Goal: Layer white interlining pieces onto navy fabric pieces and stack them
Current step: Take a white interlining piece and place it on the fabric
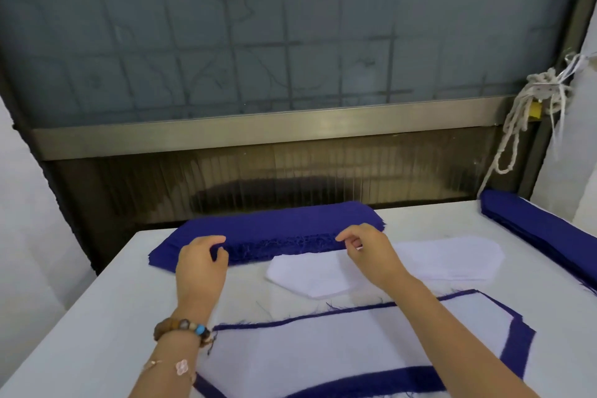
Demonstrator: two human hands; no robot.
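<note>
left hand (202, 263) pinches the frayed edge of the navy fabric stack (274, 223), right hand (368, 250) there too, can't tell its grip; tangled threads could lift two pieces

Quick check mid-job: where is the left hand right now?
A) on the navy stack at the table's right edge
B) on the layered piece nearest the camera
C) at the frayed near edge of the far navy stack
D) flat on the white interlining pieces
C: the left hand has its fingers curled at the frayed near edge of the navy stack, to the left of the white interlining pieces.
</note>
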